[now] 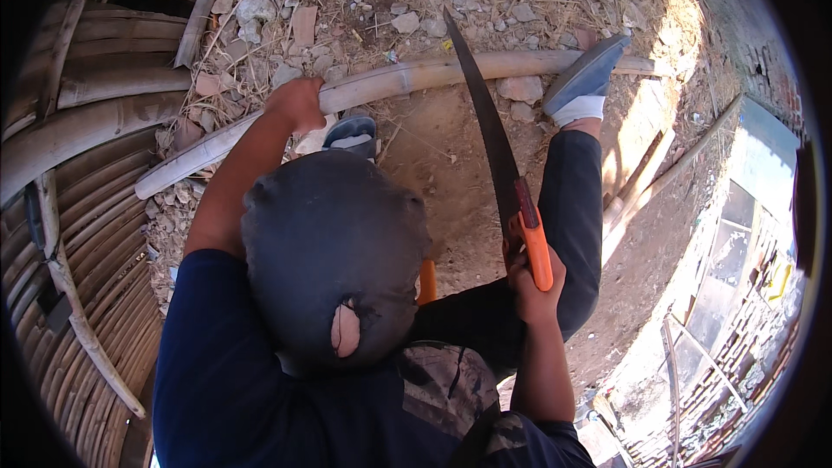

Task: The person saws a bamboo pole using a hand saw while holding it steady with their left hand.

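Note:
My left hand (297,104) is closed around a long pale bamboo pole (407,76) that lies across the dirt ground. In my right hand (530,284) is the orange handle of a curved hand saw (487,126). Its dark blade reaches forward and crosses over the pole near the middle. My right foot in a grey shoe (588,72) rests against the pole to the right of the blade. Below the pole near my left hand, my other shoe (351,132) shows partly. A dark cloth head covering (334,247) hides much of the lower middle.
A stack of bamboo poles (82,121) fills the left side. Stones, rubble and dry straw (347,0) lie beyond the pole. Wooden slats (650,178) lie on the ground at right, with a brick wall (754,61) and a drop at the far right.

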### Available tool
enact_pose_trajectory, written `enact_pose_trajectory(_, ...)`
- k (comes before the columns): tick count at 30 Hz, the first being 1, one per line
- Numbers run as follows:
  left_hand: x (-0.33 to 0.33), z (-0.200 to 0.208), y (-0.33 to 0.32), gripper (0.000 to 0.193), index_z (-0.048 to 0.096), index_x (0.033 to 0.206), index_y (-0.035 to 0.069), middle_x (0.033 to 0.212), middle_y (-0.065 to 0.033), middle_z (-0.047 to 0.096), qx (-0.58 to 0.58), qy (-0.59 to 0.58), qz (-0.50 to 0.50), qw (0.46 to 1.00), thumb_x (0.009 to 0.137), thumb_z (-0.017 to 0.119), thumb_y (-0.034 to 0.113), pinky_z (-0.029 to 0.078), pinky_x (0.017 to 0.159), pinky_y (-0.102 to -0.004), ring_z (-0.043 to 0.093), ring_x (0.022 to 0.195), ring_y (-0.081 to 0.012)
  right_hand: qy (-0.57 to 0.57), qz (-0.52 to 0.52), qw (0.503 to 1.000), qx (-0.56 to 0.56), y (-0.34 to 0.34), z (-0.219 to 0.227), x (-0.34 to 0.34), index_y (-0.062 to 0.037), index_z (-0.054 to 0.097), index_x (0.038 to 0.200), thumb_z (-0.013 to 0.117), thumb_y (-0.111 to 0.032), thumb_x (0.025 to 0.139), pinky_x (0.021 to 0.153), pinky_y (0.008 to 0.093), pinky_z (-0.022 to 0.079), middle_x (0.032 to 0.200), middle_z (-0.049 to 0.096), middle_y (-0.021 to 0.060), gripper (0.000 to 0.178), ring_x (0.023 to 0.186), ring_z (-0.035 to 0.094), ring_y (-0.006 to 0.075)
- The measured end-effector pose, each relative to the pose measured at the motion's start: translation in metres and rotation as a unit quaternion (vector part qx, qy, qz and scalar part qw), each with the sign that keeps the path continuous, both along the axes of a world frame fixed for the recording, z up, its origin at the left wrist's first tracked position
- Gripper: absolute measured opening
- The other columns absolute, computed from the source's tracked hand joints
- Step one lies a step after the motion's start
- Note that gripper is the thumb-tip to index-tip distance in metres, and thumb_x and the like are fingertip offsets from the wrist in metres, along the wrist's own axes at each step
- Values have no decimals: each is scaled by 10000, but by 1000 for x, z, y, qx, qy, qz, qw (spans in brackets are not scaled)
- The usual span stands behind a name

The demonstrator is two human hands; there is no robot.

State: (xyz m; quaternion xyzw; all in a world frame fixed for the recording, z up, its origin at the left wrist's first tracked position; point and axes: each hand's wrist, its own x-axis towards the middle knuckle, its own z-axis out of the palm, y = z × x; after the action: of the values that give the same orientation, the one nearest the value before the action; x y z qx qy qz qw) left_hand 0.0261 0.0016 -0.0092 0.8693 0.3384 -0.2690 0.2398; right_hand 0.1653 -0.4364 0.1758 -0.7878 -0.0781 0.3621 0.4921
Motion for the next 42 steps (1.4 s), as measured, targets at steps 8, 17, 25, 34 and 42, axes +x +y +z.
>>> enact_pose_trajectory(8,-8,4,7,577,672,1210,37,1204,-205,720,-15,3,-16,1000,673,796,208,565,980,-456,691,1148,-367,4,11,996,-86,-8,36,-13,49,664,1109,626,-23,875,765,262,498,915,646,30,248,804,591,98)
enact_pose_trajectory(17,-13,-10,6,635,667,1270,64,1184,-195,726,5,2,-14,1000,662,799,194,562,989,-467,694,1139,-370,-41,30,996,-76,-27,53,-16,26,634,984,589,-43,803,691,236,474,855,624,16,199,739,585,91)
enact_pose_trajectory(25,-5,2,-10,546,660,1209,49,1213,-179,716,29,-13,-14,999,696,776,197,562,996,-452,690,1154,-354,-32,87,992,-86,14,14,-3,44,654,1047,593,-13,846,711,264,504,855,654,35,218,738,604,112)
enact_pose_trajectory(34,-2,3,-11,554,659,1216,48,1240,-171,704,8,16,-15,1000,690,769,187,564,995,-454,683,1169,-353,-39,56,995,-67,22,-4,4,10,625,972,623,-41,872,630,256,463,836,611,6,112,680,548,90)
enact_pose_trajectory(42,-3,3,-2,664,638,1353,85,1257,-190,702,28,-7,-8,1000,706,768,154,554,1002,-460,675,1188,-361,-13,3,999,-46,0,21,-6,0,600,910,602,-1,837,625,266,465,769,597,18,73,671,570,97)
